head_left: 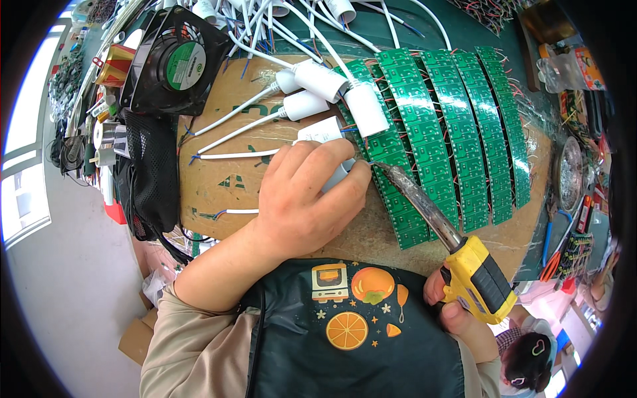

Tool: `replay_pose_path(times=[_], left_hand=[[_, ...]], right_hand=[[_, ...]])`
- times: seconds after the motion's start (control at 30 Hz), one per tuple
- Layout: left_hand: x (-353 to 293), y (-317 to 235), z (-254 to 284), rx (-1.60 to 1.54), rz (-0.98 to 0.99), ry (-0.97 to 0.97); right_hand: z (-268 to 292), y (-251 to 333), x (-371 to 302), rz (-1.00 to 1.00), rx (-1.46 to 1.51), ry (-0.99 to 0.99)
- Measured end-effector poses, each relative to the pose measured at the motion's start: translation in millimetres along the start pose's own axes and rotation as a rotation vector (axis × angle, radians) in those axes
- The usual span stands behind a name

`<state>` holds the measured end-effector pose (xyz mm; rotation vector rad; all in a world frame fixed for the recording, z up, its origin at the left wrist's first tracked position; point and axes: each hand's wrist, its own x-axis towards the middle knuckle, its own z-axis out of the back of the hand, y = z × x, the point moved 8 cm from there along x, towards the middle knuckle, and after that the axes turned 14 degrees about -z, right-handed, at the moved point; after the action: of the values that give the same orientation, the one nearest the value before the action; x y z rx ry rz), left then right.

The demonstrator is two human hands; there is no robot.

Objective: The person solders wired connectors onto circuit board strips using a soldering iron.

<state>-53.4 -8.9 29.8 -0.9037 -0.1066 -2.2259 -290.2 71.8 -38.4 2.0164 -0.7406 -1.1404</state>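
Observation:
My left hand (pixel 305 199) is closed around a white cylindrical lamp holder (pixel 337 178), mostly covered by the fingers. A white cable (pixel 242 211) with stripped coloured ends emerges beside the wrist. My right hand (pixel 452 310) grips a yellow and black soldering gun (pixel 481 275). Its metal tip points up and left, close to the left fingertips and a thin wire by the nearest green circuit board (pixel 391 205); whether they touch, I cannot tell. More white lamp holders (pixel 366 109) with cables lie just beyond my left hand, one resting on the board strip.
Several green circuit board strips (pixel 458 126) fan across the brown work board (pixel 225 149). A black fan (pixel 182 63) and a black mesh bag (pixel 149 172) stand at left. Pliers (pixel 552 265) lie at far right, and another person (pixel 527 351) is at lower right.

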Motion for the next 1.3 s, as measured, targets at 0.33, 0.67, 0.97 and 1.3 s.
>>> replay_pose_path(times=[0.33, 0.67, 0.97, 1.3], left_hand=[[-1.2, -0.4, 0.3, -0.001, -0.015, 0.005], [-1.7, -1.2, -0.3, -0.003, -0.017, -0.004], [-1.6, -2.1, 0.2, 0.006, -0.021, 0.006], [-2.1, -1.1, -0.3, 0.007, -0.019, 0.004]], right_hand=[[-2.4, 1.2, 0.0, -0.074, -0.014, -0.022], [0.1, -0.3, -0.3, -0.054, -0.016, -0.042], [1.1, -1.2, 0.0, -0.044, -0.041, -0.031], [-2.7, 2.5, -3.1, -0.067, 0.007, -0.004]])
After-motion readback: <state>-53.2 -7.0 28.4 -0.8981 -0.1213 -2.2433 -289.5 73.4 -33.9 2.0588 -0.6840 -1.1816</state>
